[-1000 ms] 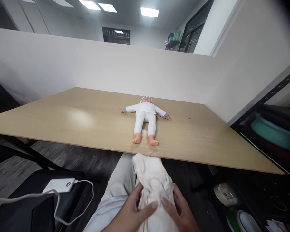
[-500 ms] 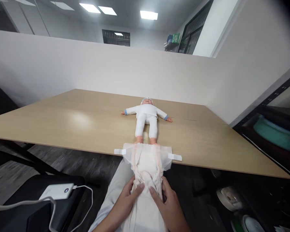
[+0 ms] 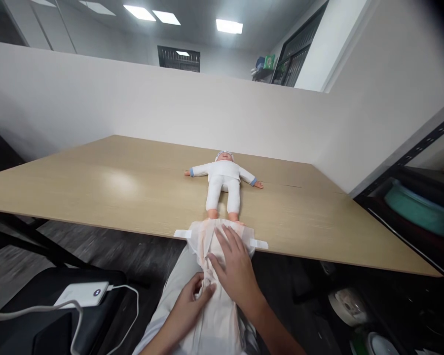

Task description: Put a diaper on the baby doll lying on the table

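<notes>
the left hand [image 3: 192, 297] was low down, its fingers [image 3: 196, 279] bent in and its thumb [image 3: 207, 294] on the other side, like a pinch. the right hand [image 3: 237, 271] was up higher, back side up, fingers long and a bit bent, thumb poking left. the left arm [image 3: 163, 337] and right arm [image 3: 276, 328] looked bare.

Left hand [image 3: 190, 303] grips diaper [image 3: 217, 318]; right hand [image 3: 237, 268] spread over it; doll [image 3: 224, 171] beyond
</notes>
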The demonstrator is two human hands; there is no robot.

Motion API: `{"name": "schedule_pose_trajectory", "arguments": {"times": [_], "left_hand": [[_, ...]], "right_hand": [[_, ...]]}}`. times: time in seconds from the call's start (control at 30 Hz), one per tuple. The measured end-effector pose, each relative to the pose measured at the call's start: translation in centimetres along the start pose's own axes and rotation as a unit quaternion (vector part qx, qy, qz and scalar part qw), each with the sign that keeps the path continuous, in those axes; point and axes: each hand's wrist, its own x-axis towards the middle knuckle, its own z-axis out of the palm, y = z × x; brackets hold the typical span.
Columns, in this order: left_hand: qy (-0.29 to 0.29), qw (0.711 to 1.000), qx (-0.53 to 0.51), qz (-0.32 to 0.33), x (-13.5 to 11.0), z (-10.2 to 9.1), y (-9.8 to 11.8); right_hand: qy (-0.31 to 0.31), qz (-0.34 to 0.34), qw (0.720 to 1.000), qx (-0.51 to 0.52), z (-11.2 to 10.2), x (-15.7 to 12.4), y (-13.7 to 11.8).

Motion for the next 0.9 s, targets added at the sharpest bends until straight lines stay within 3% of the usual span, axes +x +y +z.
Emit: {"name": "schedule_pose_trajectory", "arguments": {"times": [0.07, 0.13, 0.2, 0.27, 0.37, 0.43, 0.5, 0.63, 0.7, 0.8, 0.9], "left_hand": [[-0.010, 0.994, 0.108, 0.016, 0.0, -1.4, 0.3], [-0.025, 0.972, 0.231, 0.040, -0.1, -3.8, 1.8], [-0.063, 0.945, 0.314, 0.074, 0.1, -6.8, 4.8], [-0.116, 0.936, 0.323, 0.082, 1.2, -9.5, 8.5], [-0.061, 0.920, 0.341, 0.182, 5.4, -11.9, 13.1], [0.002, 0.859, 0.416, 0.300, 9.6, -12.0, 14.7], [0.004, 0.773, 0.521, 0.362, 14.2, -11.2, 15.4], [-0.148, 0.603, 0.664, 0.417, 21.1, -8.8, 15.5], [-0.216, 0.543, 0.685, 0.435, 22.7, -7.8, 15.7], [-0.264, 0.509, 0.676, 0.463, 23.8, -6.8, 16.1], [-0.265, 0.520, 0.633, 0.509, 24.3, -6.1, 16.1]], "right_hand": [[-0.043, -0.003, 0.999, -0.019, 0.9, 1.2, 0.3], [-0.070, -0.008, 0.997, -0.031, 1.7, 1.7, 0.8], [-0.083, -0.014, 0.996, -0.033, 2.1, 1.7, 1.3], [-0.083, -0.016, 0.996, -0.033, 2.3, 1.5, 1.6], [-0.077, -0.022, 0.996, -0.035, 2.5, 1.4, 2.0], [-0.075, -0.029, 0.996, -0.037, 2.7, 1.3, 2.2], [-0.073, -0.034, 0.996, -0.038, 2.8, 1.2, 2.4], [-0.068, -0.032, 0.997, -0.033, 2.9, 1.2, 2.4], [-0.068, -0.028, 0.997, -0.029, 2.8, 1.2, 2.4], [-0.074, -0.025, 0.997, -0.023, 2.5, 1.4, 2.4], [-0.090, -0.021, 0.996, -0.016, 1.9, 1.7, 2.4]]}}
